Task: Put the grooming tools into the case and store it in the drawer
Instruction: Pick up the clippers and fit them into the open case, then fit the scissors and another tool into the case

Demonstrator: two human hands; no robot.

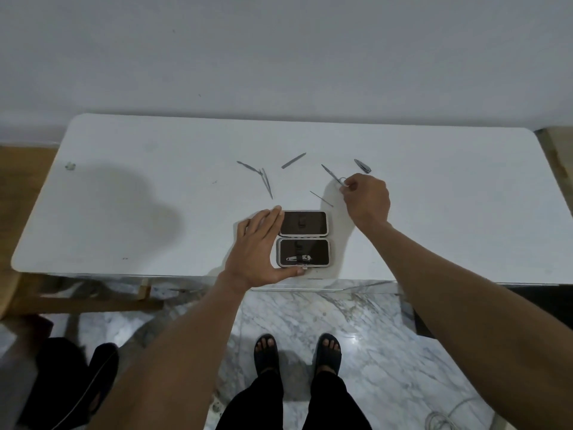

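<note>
The case lies open on the white table, its two dark-lined halves one beyond the other, close to the near edge. The left hand rests flat against the case's left side, fingers straight and spread along the far half, thumb curving under the near corner. In the near half, just right of that thumb, sits one clipper.

The right hand is beyond and to the right of the case, its fingers curled and pinching the ring end of the scissors, whose blades point away to the hand's left. Just beyond this hand, to its right, lies a second clipper, apart from the fingers. Below the scissors, between the right hand and the case, lies a thin pick.

Beyond the left hand's fingertips lie the tweezers, touching a slim tool at their far end. A nail file lies farther out, between the two hands.

Far left of the left hand, a small object sits on the table; what it is cannot be told.
</note>
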